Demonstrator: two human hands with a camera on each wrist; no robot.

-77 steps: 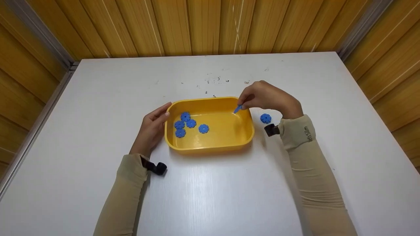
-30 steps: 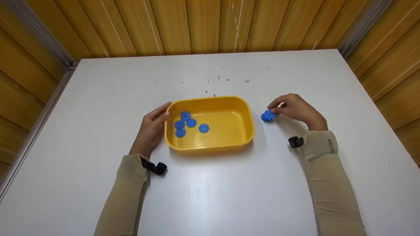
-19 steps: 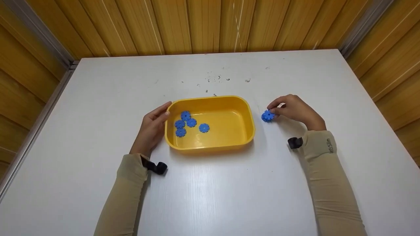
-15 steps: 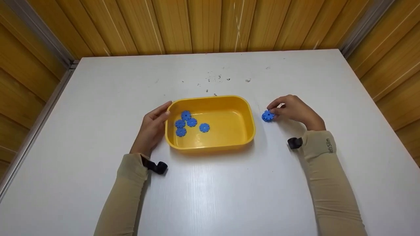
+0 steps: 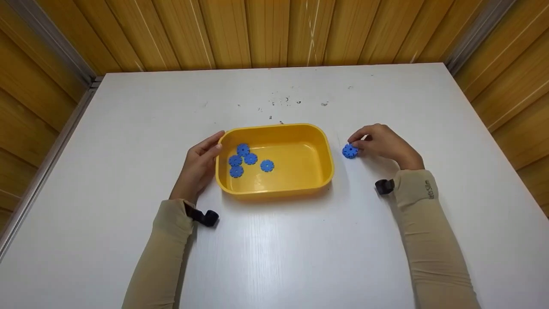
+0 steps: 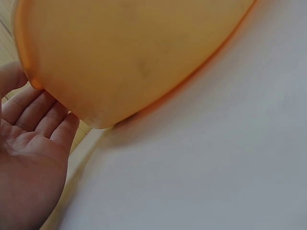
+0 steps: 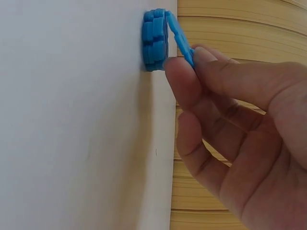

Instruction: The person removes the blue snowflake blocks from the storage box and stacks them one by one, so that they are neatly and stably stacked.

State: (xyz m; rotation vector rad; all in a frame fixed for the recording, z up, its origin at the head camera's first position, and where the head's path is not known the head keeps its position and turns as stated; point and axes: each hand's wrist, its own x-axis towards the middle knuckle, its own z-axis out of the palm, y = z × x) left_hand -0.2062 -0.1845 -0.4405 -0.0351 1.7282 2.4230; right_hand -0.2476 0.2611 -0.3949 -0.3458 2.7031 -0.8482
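My left hand (image 5: 198,165) holds the left end of a yellow plastic tub (image 5: 274,192), thumb at the rim and fingers along the outer wall. The left wrist view has the fingers (image 6: 43,112) fairly straight against that wall. Right of the tub, my right hand (image 5: 379,143) pinches a blue notched disc (image 7: 180,40) between thumb and forefinger. It is tilted, one edge right at the top of a short stack of blue notched discs (image 7: 153,40) on the table. From the head, the held disc (image 5: 351,149) covers most of that stack.
Several more blue notched discs (image 5: 236,171) lie flat in the left half of the tub. The white table (image 5: 274,249) has small dark marks behind the tub. Wood-patterned walls (image 5: 266,34) stand along its back and sides.
My right hand has moved from over the tub's right end, disc in its fingers, rightward to the stack. Lately the held disc has tipped flatter over it. My left hand stays on the tub.
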